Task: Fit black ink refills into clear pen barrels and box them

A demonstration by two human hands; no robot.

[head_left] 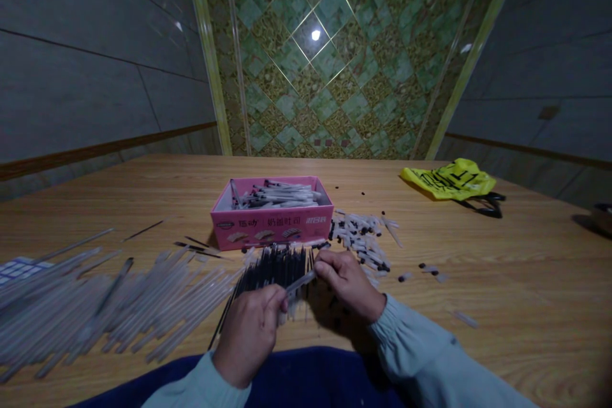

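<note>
A clear pen barrel [300, 282] spans the gap between my two hands, tilted up to the right. My left hand [253, 325] is closed round its lower left end. The fingers of my right hand [347, 280] pinch its upper right end. Beneath and behind them lies a pile of dark, thin refills [275, 268]. Just beyond stands a pink box [272, 229] holding many assembled pens [282, 194]. Small clear and black caps [358, 239] are scattered to the right of the box. Many clear barrels [157, 299] lie spread at the left.
A yellow plastic bag [449, 180] with black handles lies at the back right of the wooden table [526, 268]. A blue and white checked item [21, 269] sits at the far left. A dark object [602, 218] is at the right edge. Tiled walls enclose the table.
</note>
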